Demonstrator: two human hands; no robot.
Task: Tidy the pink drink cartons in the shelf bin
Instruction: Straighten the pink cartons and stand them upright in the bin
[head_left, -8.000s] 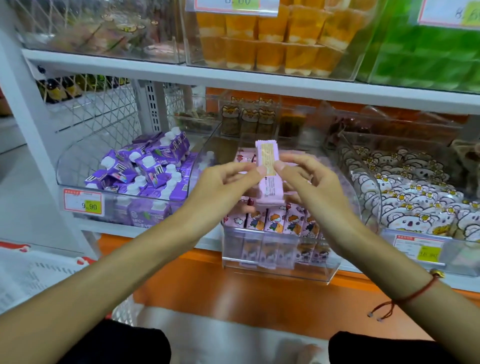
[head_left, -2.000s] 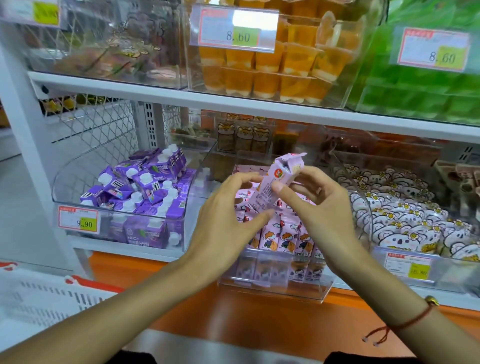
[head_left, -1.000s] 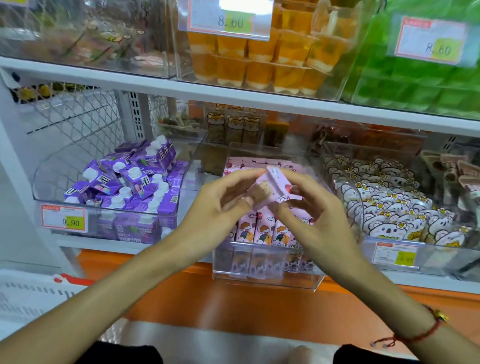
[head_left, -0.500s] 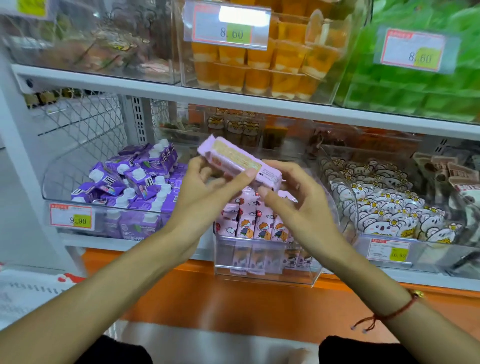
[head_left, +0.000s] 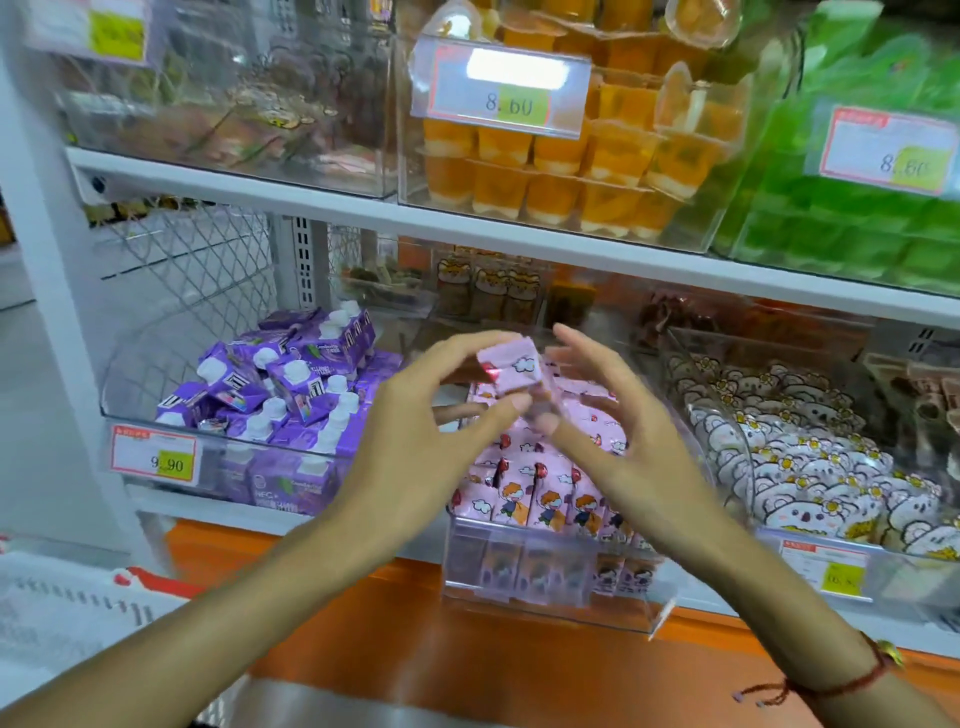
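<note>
A pink drink carton (head_left: 511, 368) is held in the air between both hands, above the clear shelf bin (head_left: 550, 597). My left hand (head_left: 415, 441) pinches it from the left with thumb and fingers. My right hand (head_left: 613, 431) touches its right side, fingers spread and blurred. Below them, several pink cartons (head_left: 540, 499) with a cartoon child stand in a row at the bin's front, and more lie behind, partly hidden by my hands.
A bin of purple cartons (head_left: 280, 395) sits to the left, a bin of white koala packets (head_left: 810, 467) to the right. The shelf above (head_left: 519, 239) holds orange jelly cups (head_left: 571, 176) and green packs (head_left: 841, 218). A white basket (head_left: 67, 608) is at lower left.
The carton lay sideways across both hands half a second ago. Now it is turned end-on and held lower, nearer the bin, and my right fingers have spread apart.
</note>
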